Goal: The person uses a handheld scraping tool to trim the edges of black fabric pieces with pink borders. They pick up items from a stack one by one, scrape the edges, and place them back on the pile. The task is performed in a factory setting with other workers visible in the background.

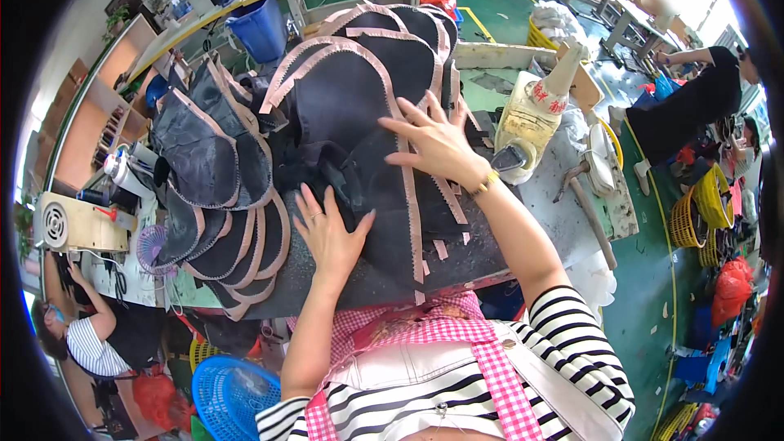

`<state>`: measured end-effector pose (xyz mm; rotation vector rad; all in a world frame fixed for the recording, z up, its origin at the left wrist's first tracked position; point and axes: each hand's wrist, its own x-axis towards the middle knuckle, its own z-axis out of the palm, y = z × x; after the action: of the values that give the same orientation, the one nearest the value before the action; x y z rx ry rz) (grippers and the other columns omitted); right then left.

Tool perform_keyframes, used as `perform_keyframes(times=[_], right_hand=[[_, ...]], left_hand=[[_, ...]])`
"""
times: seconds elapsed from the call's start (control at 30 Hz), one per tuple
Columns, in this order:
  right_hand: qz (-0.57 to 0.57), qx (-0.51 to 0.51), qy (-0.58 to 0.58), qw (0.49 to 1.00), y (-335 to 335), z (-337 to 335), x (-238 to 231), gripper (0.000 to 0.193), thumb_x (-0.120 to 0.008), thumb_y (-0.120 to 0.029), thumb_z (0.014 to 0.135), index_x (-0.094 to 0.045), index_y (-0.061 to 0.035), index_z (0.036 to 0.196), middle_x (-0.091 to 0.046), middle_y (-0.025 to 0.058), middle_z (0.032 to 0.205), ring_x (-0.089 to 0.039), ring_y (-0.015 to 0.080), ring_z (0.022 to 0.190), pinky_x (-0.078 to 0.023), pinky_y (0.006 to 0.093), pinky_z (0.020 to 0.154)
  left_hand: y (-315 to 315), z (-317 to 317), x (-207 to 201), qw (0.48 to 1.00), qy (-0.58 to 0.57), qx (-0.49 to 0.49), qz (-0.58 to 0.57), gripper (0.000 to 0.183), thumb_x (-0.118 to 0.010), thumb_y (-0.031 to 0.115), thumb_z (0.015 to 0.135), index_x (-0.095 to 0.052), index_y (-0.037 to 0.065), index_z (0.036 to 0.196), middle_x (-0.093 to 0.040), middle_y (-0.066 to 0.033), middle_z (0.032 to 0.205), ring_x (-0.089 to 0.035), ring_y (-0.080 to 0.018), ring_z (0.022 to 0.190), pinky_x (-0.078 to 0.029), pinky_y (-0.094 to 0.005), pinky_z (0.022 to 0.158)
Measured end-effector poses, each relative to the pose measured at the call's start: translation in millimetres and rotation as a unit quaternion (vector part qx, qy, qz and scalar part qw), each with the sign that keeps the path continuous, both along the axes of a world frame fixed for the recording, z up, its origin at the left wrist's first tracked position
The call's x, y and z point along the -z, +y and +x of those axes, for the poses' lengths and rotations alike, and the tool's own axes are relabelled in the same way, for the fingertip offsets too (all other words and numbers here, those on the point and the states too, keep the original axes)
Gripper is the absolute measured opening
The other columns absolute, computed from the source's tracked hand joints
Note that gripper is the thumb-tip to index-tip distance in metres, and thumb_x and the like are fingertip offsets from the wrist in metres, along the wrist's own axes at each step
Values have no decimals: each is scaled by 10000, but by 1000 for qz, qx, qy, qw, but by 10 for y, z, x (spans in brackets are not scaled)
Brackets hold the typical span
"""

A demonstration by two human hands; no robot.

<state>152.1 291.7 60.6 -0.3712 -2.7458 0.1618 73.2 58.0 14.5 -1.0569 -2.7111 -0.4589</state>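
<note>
Black curved fabric pieces (343, 98) edged with pink zigzag-cut strips lie in an overlapping stack on the dark worktable in front of me. My right hand (437, 143) rests on the stack's right side with fingers spread, across one long pink strip. Lower down, my left hand (331, 233) lies on black cloth near the table's front edge, its fingers apart too. Neither hand grips anything. To the left, a second fanned pile of similar black pieces (200, 155) reaches toward the front edge. Small pink scraps (441, 250) lie right of the long strip.
A glue-stained plastic bottle (523, 122) and a hammer (590, 216) are on the table's right. A blue basket (233, 396) stands below at my left, and a blue bin (260, 28) beyond the table. Another person (106, 335) sits by a machine at far left; one bends over at right.
</note>
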Motion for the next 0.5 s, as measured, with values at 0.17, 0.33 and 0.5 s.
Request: perform_keyframes(times=[0.17, 0.33, 0.5], right_hand=[[-30, 73, 166, 983, 142, 1004, -234, 513, -588, 58, 684, -654, -124, 1159, -576, 139, 1214, -529, 350, 1120, -429, 442, 997], [-6, 105, 51, 993, 258, 1376, 240, 489, -782, -285, 743, -648, -194, 1204, -520, 135, 1199, -481, 329, 1153, -406, 455, 989], [4, 151, 93, 984, 413, 1352, 230, 289, -685, -267, 855, -648, -150, 1117, -595, 103, 954, -608, 296, 972, -508, 412, 798]], left_hand=[[165, -285, -39, 967, -125, 68, 210, 949, -784, 515, 750, -361, -13, 1416, -578, -287, 1219, -559, -441, 1113, -452, -477, 940], [426, -245, 262, 978, -27, 128, 165, 968, -783, 475, 752, -317, 73, 1499, -627, -227, 985, -580, -409, 864, -459, -480, 794], [175, 119, 123, 991, -36, 105, 69, 899, -762, 478, 775, -371, 100, 1491, -567, -190, 1127, -528, -360, 933, -412, -471, 821]])
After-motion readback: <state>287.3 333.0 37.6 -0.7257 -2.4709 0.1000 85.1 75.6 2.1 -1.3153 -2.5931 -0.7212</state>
